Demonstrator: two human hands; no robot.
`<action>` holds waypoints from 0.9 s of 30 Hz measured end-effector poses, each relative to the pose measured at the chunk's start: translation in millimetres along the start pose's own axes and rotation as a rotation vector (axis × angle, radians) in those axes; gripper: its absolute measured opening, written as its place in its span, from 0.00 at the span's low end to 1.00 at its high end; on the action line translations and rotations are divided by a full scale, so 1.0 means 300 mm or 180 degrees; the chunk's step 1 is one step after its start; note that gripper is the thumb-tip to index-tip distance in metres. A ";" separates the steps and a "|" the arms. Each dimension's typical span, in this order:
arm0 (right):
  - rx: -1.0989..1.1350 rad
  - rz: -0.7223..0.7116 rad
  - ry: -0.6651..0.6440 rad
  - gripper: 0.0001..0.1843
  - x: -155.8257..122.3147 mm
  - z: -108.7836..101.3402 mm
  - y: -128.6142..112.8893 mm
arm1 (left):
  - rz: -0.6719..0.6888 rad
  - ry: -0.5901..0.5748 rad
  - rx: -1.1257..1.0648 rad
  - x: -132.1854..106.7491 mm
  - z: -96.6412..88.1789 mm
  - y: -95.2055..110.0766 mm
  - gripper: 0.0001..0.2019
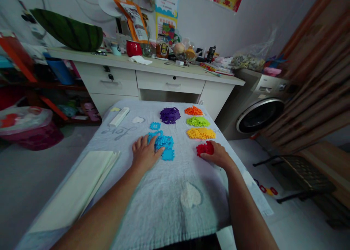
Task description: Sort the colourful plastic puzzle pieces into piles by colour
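Observation:
My left hand (144,153) lies flat with fingers spread on a pile of blue plastic interlocking pieces (165,145) in the middle of a pale blue towel (153,202). One blue piece (155,125) sits apart, just beyond the pile. My right hand (218,155) rests on the towel with its fingers curled against a small heap of red pieces (204,148). Beyond the red heap lie sorted heaps of yellow pieces (201,133), green pieces (197,121), orange pieces (193,110) and purple pieces (170,115).
Folded cream paper (79,188) lies on the towel's left side, a white box (119,116) at its far left. Behind stands a white desk (169,83) cluttered with jars and a watermelon (68,32). A washing machine (259,109) and a black chair (303,177) are at right.

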State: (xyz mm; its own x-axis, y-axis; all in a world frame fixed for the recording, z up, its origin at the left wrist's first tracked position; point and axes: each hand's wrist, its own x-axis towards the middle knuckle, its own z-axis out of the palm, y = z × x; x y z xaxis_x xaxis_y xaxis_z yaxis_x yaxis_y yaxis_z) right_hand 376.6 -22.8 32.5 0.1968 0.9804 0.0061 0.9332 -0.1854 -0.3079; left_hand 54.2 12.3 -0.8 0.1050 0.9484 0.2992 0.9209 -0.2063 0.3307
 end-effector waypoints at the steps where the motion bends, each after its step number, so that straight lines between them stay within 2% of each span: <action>1: 0.0060 -0.0117 -0.0013 0.44 -0.008 0.003 -0.021 | -0.0019 0.0050 0.0002 0.001 -0.001 0.000 0.29; 4: 0.0193 -0.0479 -0.0051 0.41 -0.020 0.013 -0.084 | 0.0059 0.0294 -0.0102 0.006 -0.004 0.000 0.24; 7: 0.0095 -0.0730 -0.0084 0.35 -0.020 0.014 -0.137 | 0.0401 0.0423 -0.0303 0.012 -0.011 0.003 0.19; 10: -0.0105 -0.0868 -0.0107 0.28 -0.013 -0.001 -0.175 | 0.0737 0.0261 -0.0345 0.014 -0.015 0.011 0.15; 13: -0.0190 -0.1015 -0.0203 0.21 -0.002 -0.011 -0.203 | 0.0822 0.0088 -0.0207 0.012 -0.014 0.019 0.15; 18: -0.0143 -0.1182 -0.0360 0.19 0.013 0.006 -0.237 | 0.0411 0.0237 0.0266 0.005 -0.009 0.013 0.18; 23: 0.0277 -0.1119 -0.0374 0.11 0.036 -0.003 -0.303 | -0.0165 0.0386 0.0515 0.008 -0.002 -0.020 0.28; 27: 0.0800 -0.1113 -0.0246 0.08 0.082 -0.011 -0.402 | -0.0114 0.0462 0.0378 0.014 0.003 -0.043 0.26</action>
State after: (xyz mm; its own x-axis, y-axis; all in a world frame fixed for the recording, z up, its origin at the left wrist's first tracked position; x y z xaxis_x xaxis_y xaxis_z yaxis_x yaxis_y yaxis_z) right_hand 269.7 23.3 72.9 -0.1499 0.9852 0.0829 0.8355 0.1711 -0.5221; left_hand 43.2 19.2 -4.5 0.0241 0.9081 0.4181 0.9619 -0.1351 0.2379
